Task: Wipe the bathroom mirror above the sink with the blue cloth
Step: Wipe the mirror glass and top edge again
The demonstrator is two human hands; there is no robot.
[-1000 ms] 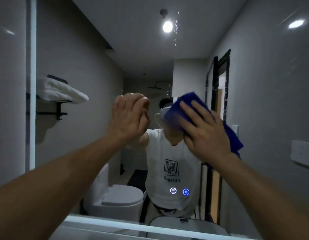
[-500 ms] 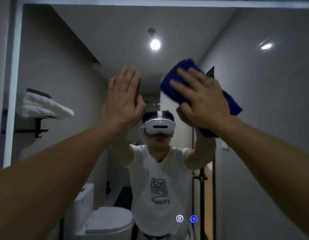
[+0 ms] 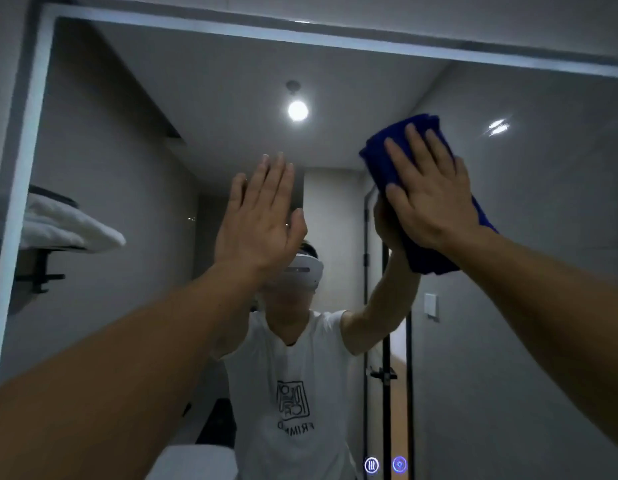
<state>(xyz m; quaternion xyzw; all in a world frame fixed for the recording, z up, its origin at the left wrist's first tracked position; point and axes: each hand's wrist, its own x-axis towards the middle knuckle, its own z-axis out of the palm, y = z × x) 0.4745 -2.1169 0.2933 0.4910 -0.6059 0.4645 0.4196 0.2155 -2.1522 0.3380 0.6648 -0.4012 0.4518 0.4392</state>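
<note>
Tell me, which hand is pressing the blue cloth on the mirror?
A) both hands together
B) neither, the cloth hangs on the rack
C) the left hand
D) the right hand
D: the right hand lies flat on the blue cloth against the mirror, while the left hand is raised with straight fingers and holds nothing.

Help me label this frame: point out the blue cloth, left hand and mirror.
blue cloth [image 3: 374, 162], head view, upper left corner
left hand [image 3: 258, 226], head view, back of hand
mirror [image 3: 120, 140], head view, bare glass
</note>
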